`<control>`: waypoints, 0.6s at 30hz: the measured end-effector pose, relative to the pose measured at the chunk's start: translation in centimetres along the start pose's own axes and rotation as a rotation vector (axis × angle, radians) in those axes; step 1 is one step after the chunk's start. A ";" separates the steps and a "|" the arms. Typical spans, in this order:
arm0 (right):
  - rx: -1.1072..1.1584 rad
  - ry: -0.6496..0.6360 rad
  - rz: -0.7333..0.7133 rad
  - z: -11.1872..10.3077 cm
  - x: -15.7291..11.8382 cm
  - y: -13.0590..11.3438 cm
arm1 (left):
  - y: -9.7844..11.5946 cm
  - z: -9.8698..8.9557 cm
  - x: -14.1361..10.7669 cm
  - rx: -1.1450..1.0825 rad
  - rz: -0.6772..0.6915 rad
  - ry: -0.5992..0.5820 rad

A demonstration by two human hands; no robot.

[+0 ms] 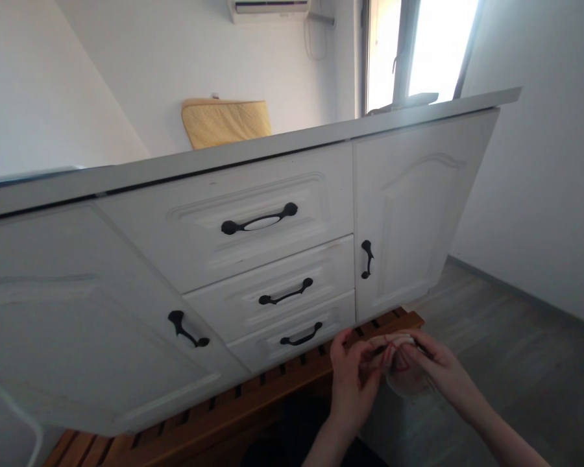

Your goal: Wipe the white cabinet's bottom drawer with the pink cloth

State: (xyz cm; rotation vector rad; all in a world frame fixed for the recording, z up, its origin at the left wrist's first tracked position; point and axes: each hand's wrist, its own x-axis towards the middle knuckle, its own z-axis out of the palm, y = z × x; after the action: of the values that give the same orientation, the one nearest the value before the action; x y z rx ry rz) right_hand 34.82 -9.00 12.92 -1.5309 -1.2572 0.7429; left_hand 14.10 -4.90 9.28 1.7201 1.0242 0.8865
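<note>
At the lower right, both hands are on a small see-through plastic bag (409, 379) with red lines near its top. My right hand (431, 357) pinches the bag's upper edge between thumb and fingers. On the other side, my left hand (353, 373) has its fingers bent and closed at the bag's left edge. What lies inside the bag, if anything, is too blurred to make out. The bag hangs just in front of a slatted wooden bench (292, 373), above the floor.
Behind the bench stands a white cabinet (321, 188) with drawers, doors and dark handles. Its countertop (224, 148) runs across the view. Beyond it are a yellow chair back (228, 123), a window (438, 48) and an air conditioner (271, 8). Grey wood-look floor (496, 331) shows at right.
</note>
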 end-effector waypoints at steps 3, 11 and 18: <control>0.065 -0.013 0.055 -0.8 -0.5 -1.0 | 0.8 -0.4 -0.2 0.039 0.044 -0.145; -0.020 -0.026 -0.009 -2.4 -0.7 0.4 | 1.8 -2.6 1.9 0.142 0.168 -0.247; -0.003 -0.078 0.063 -2.9 -0.1 1.9 | 3.7 -3.4 2.2 -0.076 0.016 -0.267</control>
State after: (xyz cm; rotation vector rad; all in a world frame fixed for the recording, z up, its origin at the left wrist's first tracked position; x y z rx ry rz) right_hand 38.03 -9.93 12.07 -1.5631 -1.2724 0.8487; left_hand 12.86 -2.61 14.12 1.7295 0.7904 0.6753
